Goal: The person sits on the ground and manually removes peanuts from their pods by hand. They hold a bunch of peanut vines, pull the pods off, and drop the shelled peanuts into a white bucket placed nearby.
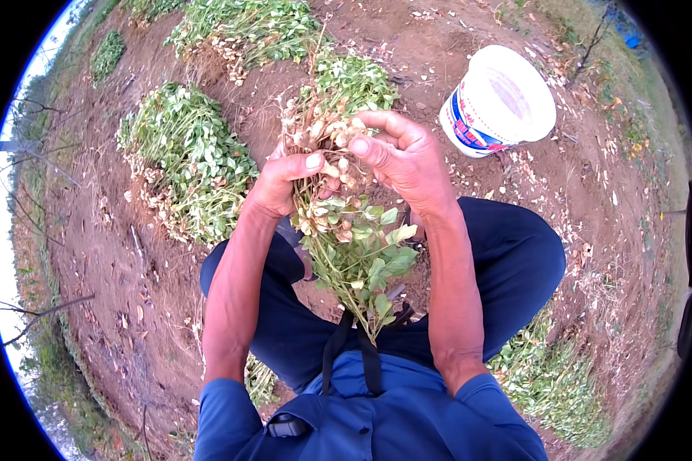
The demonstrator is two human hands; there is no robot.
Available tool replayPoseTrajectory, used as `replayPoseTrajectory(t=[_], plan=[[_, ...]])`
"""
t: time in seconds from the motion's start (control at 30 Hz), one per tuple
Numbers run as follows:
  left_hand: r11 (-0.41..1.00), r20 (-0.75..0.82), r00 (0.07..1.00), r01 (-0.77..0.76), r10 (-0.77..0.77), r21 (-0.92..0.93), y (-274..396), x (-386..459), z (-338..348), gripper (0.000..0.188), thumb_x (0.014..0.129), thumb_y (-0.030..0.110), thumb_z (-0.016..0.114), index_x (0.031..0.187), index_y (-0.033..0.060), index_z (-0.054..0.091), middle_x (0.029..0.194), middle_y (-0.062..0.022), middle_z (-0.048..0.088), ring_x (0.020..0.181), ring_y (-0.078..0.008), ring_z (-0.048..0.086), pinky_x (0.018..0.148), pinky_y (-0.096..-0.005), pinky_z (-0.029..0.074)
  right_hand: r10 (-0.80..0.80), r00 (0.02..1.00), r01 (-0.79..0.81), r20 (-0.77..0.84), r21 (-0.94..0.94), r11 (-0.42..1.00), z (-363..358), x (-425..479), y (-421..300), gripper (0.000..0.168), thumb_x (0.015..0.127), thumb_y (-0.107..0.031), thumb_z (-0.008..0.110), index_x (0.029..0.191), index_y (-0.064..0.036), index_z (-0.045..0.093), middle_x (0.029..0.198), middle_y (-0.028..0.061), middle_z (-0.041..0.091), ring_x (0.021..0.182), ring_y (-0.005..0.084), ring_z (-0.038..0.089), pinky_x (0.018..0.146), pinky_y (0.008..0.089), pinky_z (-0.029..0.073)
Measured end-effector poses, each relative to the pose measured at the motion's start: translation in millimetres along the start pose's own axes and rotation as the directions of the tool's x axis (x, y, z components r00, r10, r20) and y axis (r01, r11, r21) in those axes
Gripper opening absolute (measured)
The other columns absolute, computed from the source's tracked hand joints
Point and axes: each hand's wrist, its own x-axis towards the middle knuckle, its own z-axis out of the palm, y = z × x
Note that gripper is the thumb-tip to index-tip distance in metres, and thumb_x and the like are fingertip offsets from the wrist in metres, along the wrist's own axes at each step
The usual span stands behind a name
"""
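My left hand [291,176] grips a pulled peanut plant [352,242] near its roots, with the leafy stems hanging down towards my lap. Pale peanut pods [323,131] cluster on the roots above my left thumb. At the right side of that cluster is my right hand [401,155], its thumb and forefinger closed on a pod at the edge. The thin roots reach upwards past both hands. Parts of the left fingers are hidden behind the stems.
A white plastic bucket [458,124] with blue and red print stands on the soil at the upper right. Heaps of peanut plants lie at the left [193,155], at the top [248,29] and at the lower right [553,380]. Dry leaf bits litter the ground.
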Motion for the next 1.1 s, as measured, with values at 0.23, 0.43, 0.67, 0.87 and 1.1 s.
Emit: replayPoseTrajectory(t=[0.23, 0.43, 0.67, 0.87, 1.1], plan=[[0.981, -0.129, 0.986, -0.080, 0.104, 0.178, 4.8, -0.6, 31.0, 0.057, 0.084, 0.033, 0.076, 0.126, -0.0036, 0.062, 0.090, -0.0141, 0.072, 0.072, -0.0229, 0.068, 0.059, -0.0339, 0.054, -0.049, 0.994, 0.054, 0.098, -0.057, 0.997, -0.1, -1.3, -0.3, 0.037, 0.091, -0.013, 0.079, 0.120, 0.006, 0.066, 0.094, 0.0063, 0.074, 0.081, 0.0068, 0.066, 0.069, 0.0226, 0.055], [0.997, -0.095, 0.993, -0.064, 0.068, 0.044, 1.8, 6.1, 19.2, 0.051, 0.084, 0.019, 0.079, 0.127, -0.0003, 0.060, 0.103, -0.0098, 0.071, 0.082, -0.0177, 0.069, 0.070, -0.0329, 0.059, -0.082, 0.997, 0.081, -0.001, -0.135, 0.988, 9.5, -10.3, -2.1, 0.023, 0.093, -0.012, 0.077, 0.108, 0.003, 0.071, 0.084, 0.0018, 0.072, 0.074, 0.0034, 0.061, 0.062, 0.0208, 0.048], [0.985, -0.281, 0.953, -0.071, 0.113, 0.154, 9.4, 7.2, 30.8, 0.034, 0.082, 0.010, 0.078, 0.113, 0.0000, 0.068, 0.099, -0.0092, 0.074, 0.087, -0.0175, 0.071, 0.080, -0.0357, 0.059, -0.272, 0.958, 0.190, -0.088, -0.513, 0.837, 14.1, -16.3, 10.3, 0.011, 0.091, -0.010, 0.076, 0.099, -0.003, 0.072, 0.070, 0.0000, 0.067, 0.065, 0.0000, 0.055, 0.055, 0.0221, 0.043], [0.894, -0.163, 0.946, -0.194, 0.279, 0.403, 3.3, 8.3, 24.6, 0.017, 0.086, 0.006, 0.077, 0.102, 0.0020, 0.074, 0.092, -0.0017, 0.073, 0.084, -0.0100, 0.068, 0.078, -0.0290, 0.055, -0.340, 0.923, 0.275, -0.180, -0.311, 0.910, 18.8, -10.4, 32.5, 0.012, 0.091, -0.010, 0.077, 0.097, -0.002, 0.070, 0.069, 0.0009, 0.067, 0.065, 0.0015, 0.056, 0.054, 0.0247, 0.045], [0.743, -0.180, 0.899, -0.203, 0.400, 0.638, -6.0, 13.5, 23.7, 0.013, 0.089, 0.010, 0.076, 0.100, 0.0042, 0.075, 0.083, 0.0013, 0.071, 0.073, -0.0059, 0.062, 0.066, -0.0242, 0.049, -0.650, 0.755, 0.320, -0.087, -0.817, 0.480, 25.7, -8.7, 34.1, 0.015, 0.089, -0.014, 0.080, 0.092, -0.005, 0.068, 0.064, 0.0091, 0.065, 0.054, 0.0156, 0.064, 0.050, 0.0322, 0.047]])
